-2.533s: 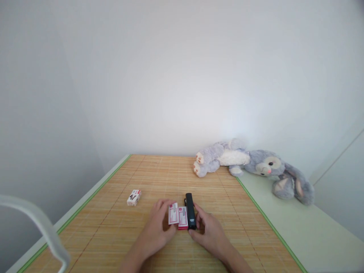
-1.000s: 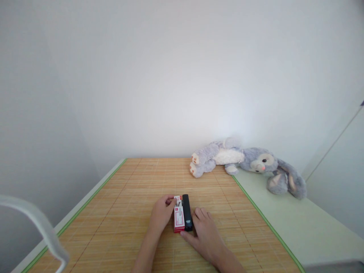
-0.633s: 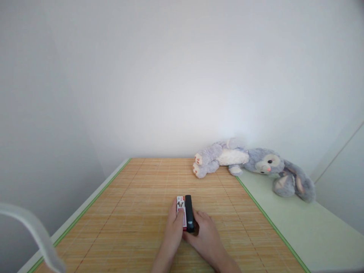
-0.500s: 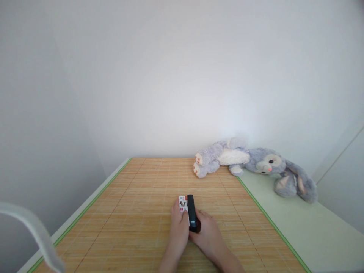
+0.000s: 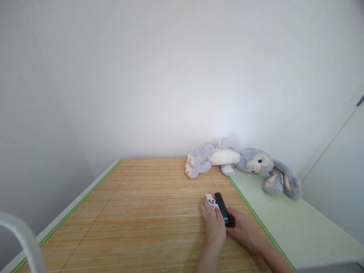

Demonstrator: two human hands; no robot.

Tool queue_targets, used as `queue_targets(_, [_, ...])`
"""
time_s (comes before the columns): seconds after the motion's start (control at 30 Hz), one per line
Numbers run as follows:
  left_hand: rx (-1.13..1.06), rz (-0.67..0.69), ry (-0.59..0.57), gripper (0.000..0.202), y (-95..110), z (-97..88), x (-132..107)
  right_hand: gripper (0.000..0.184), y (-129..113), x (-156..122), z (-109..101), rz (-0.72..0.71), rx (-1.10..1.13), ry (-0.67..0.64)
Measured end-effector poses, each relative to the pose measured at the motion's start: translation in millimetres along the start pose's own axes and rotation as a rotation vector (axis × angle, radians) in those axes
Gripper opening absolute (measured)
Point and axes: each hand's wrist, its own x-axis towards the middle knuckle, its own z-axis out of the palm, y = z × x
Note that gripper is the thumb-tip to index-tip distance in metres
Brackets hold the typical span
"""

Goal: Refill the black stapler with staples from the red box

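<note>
Both hands are together over the bamboo mat, near its right side. My left hand (image 5: 214, 224) is closed around a small white box (image 5: 211, 201) with red print and a picture on top, its thumb lying across the box. Right against that box is a black stapler (image 5: 222, 208), lengthwise and slanting slightly to the left at its far end. My right hand (image 5: 242, 228) grips the stapler from the right, near its close end. The undersides of both things are hidden.
A bamboo mat (image 5: 136, 212) with green edging covers much of the pale table (image 5: 287, 220). At the back right lies a grey plush rabbit (image 5: 224, 156) against the wall. A white curved bar (image 5: 24, 235) rises at the lower left.
Both hands have moved right across the mat, carrying the white box and stapler, which now slant more. The view has turned slightly to the right.
</note>
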Motion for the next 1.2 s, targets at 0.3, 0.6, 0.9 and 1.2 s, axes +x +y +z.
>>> queue_targets(0.3, [0.03, 0.254, -0.087, 0.062, -19.9, -60.2, -7.5, 0.042, 6.6, -6.5, -14.8, 0.011, 0.023, -0.034])
queue_targets(0.6, [0.241, 0.494, -0.216, 0.076, -20.6, -88.8, -4.1, 0.039, 11.7, -4.0, -13.2, -0.025, 0.038, -0.043])
queue_targets(0.9, [0.362, 0.433, -0.148, 0.065, -38.6, -143.2, -28.7, 0.082, 27.1, -24.8, -19.9, 0.078, 0.004, 0.205])
queue_targets(1.2, [1.041, 0.273, 0.147, 0.068, -72.0, -241.7, -19.8, 0.054, -86.1, -20.7, 99.2, -0.204, -0.148, 0.083])
